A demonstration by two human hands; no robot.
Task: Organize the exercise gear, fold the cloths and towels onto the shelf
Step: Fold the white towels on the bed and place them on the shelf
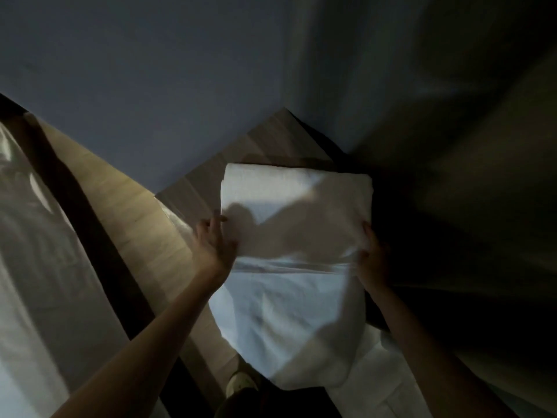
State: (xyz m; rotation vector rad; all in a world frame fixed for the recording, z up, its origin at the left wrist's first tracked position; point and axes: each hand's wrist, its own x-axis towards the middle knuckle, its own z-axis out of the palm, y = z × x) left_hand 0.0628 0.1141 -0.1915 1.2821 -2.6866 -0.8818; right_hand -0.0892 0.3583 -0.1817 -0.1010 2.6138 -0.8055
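- Two bare forearms are being stretched forward from the bottom edge, one on each side of a white folded towel (295, 206).
- The left hand (214, 239) is being clamped on the towel's left edge, with the fingers curled against the side; how exactly they lie is being lost to blur.
- The right hand (372, 254) is being closed on the right edge, where the fabric is being bunched into small creases under the fingers.
- The towel's far, folded part is being rested flat on a pale wooden shelf board (271, 137) set in a corner, while its near part is being left hanging down below the hands.
- The shelf board is being backed by a dull blue-grey painted wall (150, 70).
- Shadows of both hands are being cast across the top of the towel.
- A light-coloured shoe (241, 384) is being shown below the hanging cloth.
- To the left, a light wooden panel (126, 200), a dark narrow strip (75, 191) and a glossy translucent sheet (24, 182) are being seen side by side.
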